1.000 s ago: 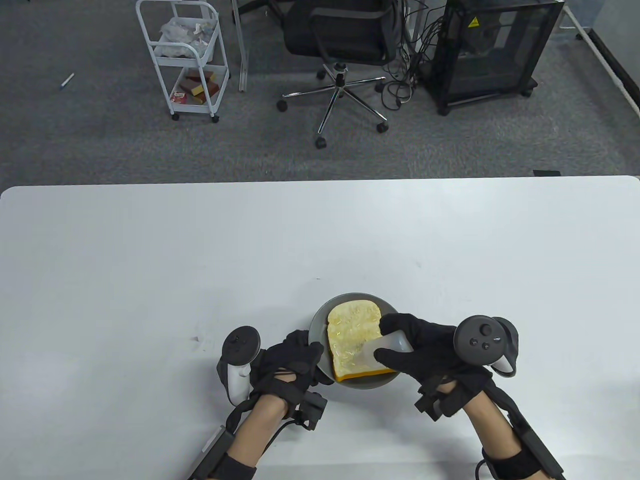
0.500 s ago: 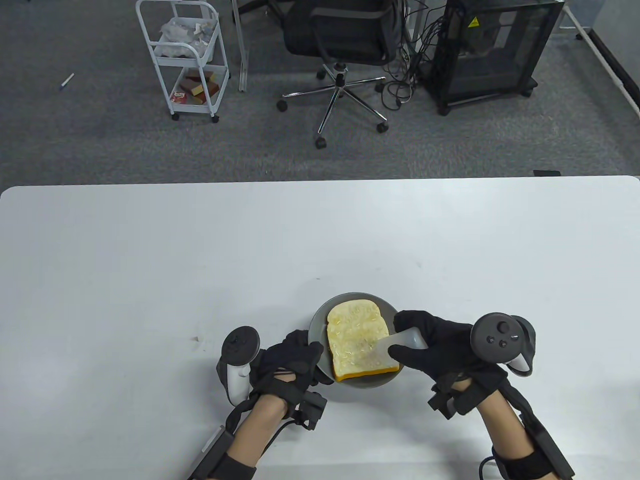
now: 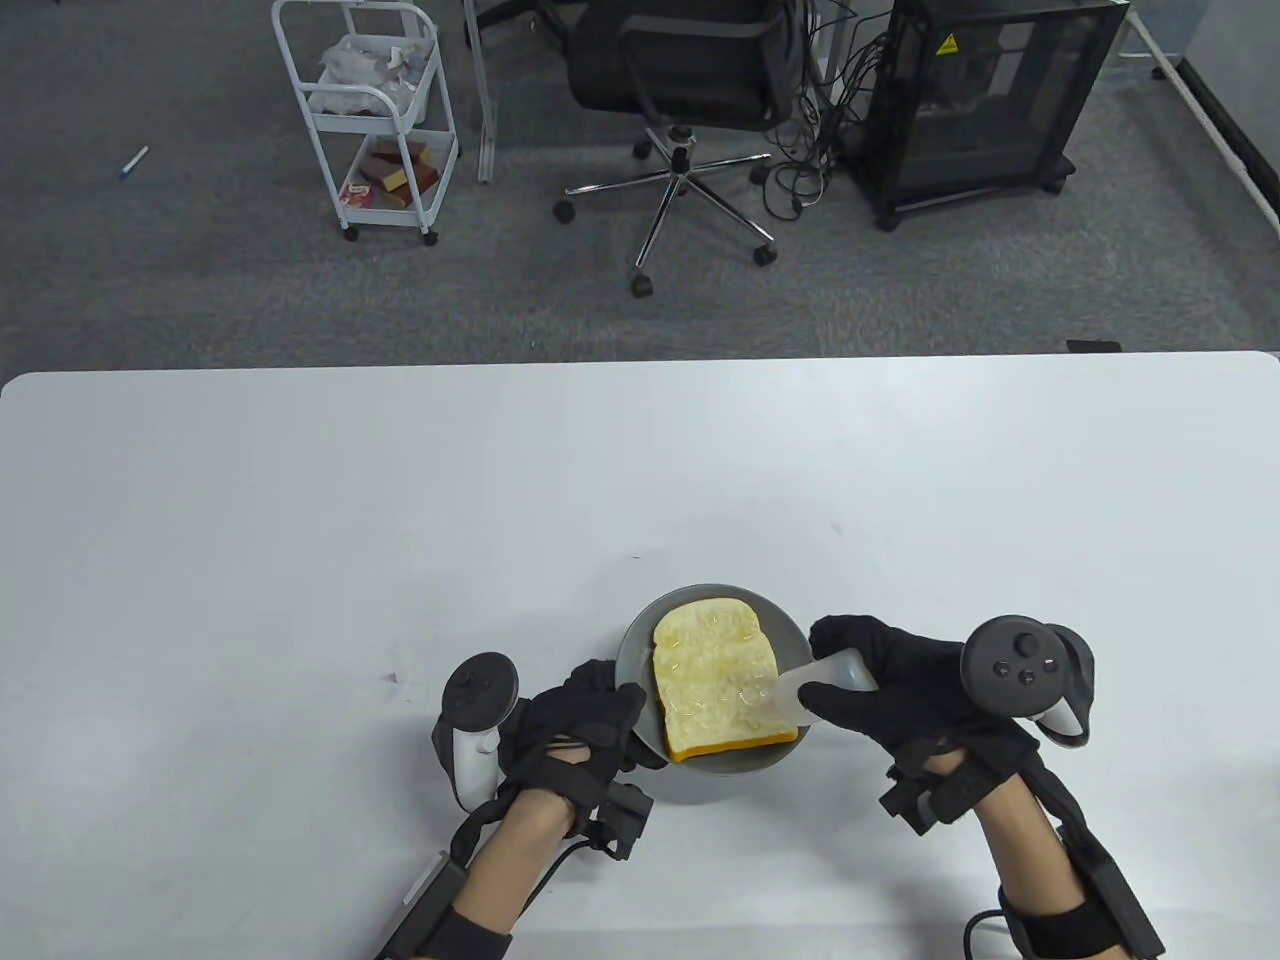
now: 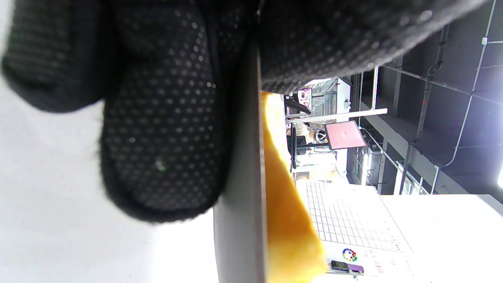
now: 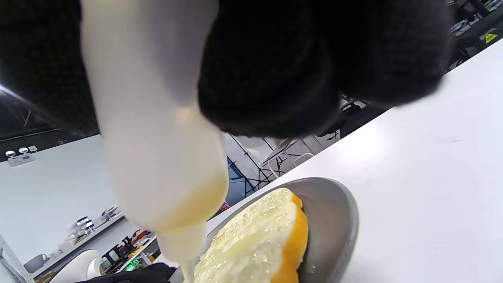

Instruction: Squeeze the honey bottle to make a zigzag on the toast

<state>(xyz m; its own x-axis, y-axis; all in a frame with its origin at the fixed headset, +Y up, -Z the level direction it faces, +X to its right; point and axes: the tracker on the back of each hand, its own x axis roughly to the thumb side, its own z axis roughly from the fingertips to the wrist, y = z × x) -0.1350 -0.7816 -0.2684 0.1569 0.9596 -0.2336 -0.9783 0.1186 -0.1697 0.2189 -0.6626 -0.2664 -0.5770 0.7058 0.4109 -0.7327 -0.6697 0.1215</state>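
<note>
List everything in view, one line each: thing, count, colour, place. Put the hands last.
toast: one, pale yellow with orange crust, on the plate
plate: one, grey, near edge of the table
honey bottle: one, translucent white, tilted with its nozzle over the toast's right edge
table: one, white
office chair: one, black, on the floor beyond the table
cart: one, white, floor at far left
cabinet: one, black, floor at far right
left hand: black glove, holds the plate's left rim
right hand: black glove, grips the honey bottle
</note>
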